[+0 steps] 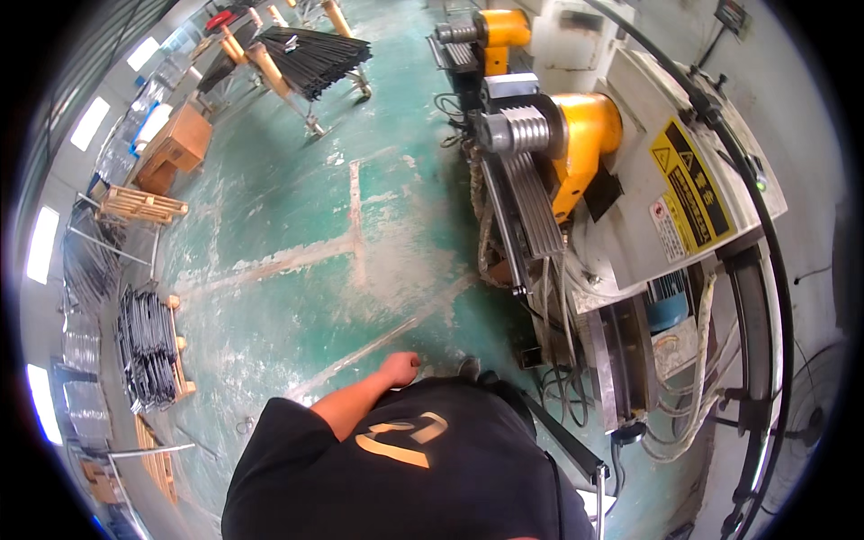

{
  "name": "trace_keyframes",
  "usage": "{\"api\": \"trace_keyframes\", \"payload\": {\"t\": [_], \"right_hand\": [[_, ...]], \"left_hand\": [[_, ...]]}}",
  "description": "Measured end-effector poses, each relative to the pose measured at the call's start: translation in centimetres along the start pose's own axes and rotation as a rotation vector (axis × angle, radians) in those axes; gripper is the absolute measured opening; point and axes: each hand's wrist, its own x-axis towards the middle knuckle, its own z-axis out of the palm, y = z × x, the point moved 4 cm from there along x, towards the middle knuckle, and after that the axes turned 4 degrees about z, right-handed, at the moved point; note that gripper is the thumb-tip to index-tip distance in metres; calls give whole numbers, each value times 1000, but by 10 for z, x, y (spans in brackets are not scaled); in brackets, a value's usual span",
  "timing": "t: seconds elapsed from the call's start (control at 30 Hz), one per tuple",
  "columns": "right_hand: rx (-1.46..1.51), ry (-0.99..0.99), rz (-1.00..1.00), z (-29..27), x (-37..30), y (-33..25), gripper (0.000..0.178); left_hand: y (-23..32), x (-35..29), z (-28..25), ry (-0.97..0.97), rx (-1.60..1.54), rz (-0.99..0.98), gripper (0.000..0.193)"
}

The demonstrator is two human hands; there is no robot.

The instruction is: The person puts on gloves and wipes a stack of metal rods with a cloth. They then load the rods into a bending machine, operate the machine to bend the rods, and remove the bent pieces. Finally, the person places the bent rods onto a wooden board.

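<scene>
My left hand (399,369) hangs in front of my black shirt (324,468), over the green floor. Its fingers are curled into a loose fist and nothing shows in them. It touches no machine or object. My right hand is out of sight; only a bit of skin shows at the bottom edge. The closest equipment is to my right: a machine with a yellow arm (576,180) and a grey ribbed cylinder (517,131), above a long grooved metal rail (533,205).
A white machine cabinet with a yellow warning label (691,189) stands at right, with hanging cables (562,378) below. Ahead is a second yellow machine (504,29). Black rods lie on a wheeled rack (310,58). Black bundled parts (147,351) and wooden pallets (144,205) line the left.
</scene>
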Motion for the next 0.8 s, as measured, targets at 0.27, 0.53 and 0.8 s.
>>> {"api": "trace_keyframes", "payload": {"t": [0.27, 0.53, 0.8], "right_hand": [[-87, -180, -40, 38, 51, -88, 56], [-94, -231, -139, 163, 48, -264, 60], [-270, -285, -329, 196, 40, -494, 39]], "left_hand": [[-27, 12, -57, 188, -176, -140, 25], [-124, 129, -185, 92, 35, -17, 27], [-296, 188, -354, 72, 32, -191, 28]]}}
